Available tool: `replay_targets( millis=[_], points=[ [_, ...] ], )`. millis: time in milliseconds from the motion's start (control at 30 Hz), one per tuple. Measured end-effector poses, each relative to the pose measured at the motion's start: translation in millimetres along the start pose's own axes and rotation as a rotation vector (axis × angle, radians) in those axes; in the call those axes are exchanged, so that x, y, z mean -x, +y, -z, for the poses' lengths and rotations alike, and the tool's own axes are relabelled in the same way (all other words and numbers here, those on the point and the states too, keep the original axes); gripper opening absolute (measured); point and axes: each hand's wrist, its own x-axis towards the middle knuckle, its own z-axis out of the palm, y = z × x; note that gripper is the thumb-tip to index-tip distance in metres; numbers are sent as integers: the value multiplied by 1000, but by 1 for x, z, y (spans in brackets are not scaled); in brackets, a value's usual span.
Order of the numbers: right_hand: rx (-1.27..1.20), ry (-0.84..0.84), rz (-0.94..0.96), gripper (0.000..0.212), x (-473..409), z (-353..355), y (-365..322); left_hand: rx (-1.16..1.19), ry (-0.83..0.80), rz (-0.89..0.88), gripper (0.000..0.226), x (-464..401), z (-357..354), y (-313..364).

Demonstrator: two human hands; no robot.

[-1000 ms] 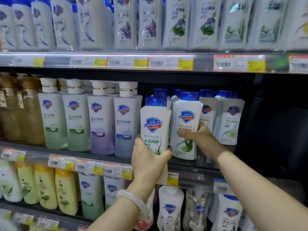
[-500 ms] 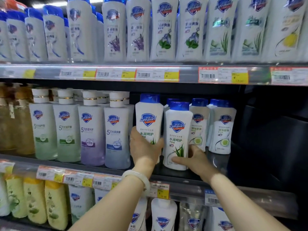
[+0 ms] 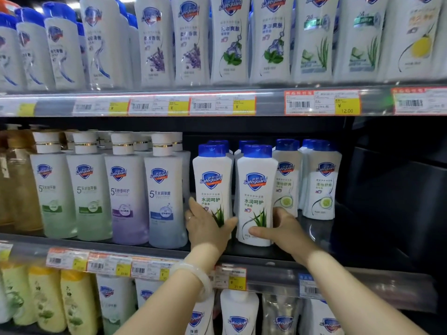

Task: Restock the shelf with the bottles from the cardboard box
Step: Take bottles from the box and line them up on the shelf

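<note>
Left hand and right hand are each gripping, fingers curled, one smooth white blue-capped Safeguard bottle standing upright on the shelf.

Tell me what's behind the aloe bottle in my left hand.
Behind the aloe bottle held by the left hand, another blue cap shows, so at least one more bottle stands there. Its body and anything deeper are covered.

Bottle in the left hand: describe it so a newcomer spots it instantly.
Middle shelf, where clear-bottomed white-capped bottles give way to blue caps. The bottle is the first blue-capped one, aloe on its label, left hand gripping its base; its aloe twin stands immediately right.
</note>
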Motion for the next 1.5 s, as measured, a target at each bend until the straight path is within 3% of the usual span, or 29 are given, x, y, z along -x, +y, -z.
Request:
replay_targets(
  millis=[133,333,1500],
  points=[
    [-18,37,5,48,-2,0,0,-91,-56,25,94,3,0,-7],
    [-24,49,25,39,-6,-2,2,-48,-73,38,72,-3,0,-6],
    [106,128,86,37,0,-10,-2,24,-86,15,76,-7,-4,-17]
  ],
)
